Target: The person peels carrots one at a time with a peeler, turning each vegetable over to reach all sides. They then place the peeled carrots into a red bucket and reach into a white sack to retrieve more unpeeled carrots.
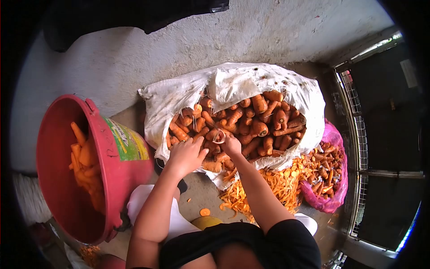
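Note:
A large white sack (179, 94) lies torn open against the wall, full of unpeeled carrots (260, 127). Over its near side, my left hand (187, 154) has its fingers spread above the carrots, with nothing visible in it. My right hand (230, 145) is closed around a peeler (219, 136), whose pale looped head points toward the left hand, just above the carrots. Orange peelings (264, 188) are heaped on the floor below the sack, partly behind my right forearm.
At the left stands a big red bucket (127, 179) with peeled carrots (85, 163) inside. A pink bag (333, 204) of carrot pieces sits right of the peelings. A carrot slice (204, 212) lies on the floor. Rough wall behind; dark panels with mesh at the right.

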Action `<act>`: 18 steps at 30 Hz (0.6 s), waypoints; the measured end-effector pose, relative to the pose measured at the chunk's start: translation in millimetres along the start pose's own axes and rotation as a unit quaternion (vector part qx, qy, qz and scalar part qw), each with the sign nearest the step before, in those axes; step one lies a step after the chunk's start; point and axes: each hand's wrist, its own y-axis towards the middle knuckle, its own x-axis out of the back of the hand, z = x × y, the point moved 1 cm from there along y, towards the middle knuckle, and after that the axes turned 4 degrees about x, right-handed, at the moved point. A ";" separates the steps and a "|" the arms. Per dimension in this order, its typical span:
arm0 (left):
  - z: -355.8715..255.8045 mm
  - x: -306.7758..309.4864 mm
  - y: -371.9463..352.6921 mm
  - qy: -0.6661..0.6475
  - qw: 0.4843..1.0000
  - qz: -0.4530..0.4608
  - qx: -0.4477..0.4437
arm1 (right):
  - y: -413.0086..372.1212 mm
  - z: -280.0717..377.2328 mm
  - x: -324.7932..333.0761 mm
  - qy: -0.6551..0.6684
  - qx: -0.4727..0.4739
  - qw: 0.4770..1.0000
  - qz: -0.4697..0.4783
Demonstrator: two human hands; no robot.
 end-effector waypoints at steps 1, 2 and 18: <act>-0.1 0.7 1.0 0.001 1.000 -0.008 0.006 | -8.6 7.5 13.1 0.033 0.003 0.999 -0.029; 0.1 -0.7 2.4 0.002 1.000 -0.017 0.011 | -20.9 14.2 27.9 0.044 -0.005 0.996 -0.072; -94.4 -26.5 -29.6 -0.799 0.553 0.231 -0.052 | -239.9 131.7 197.3 0.398 0.192 0.847 -0.295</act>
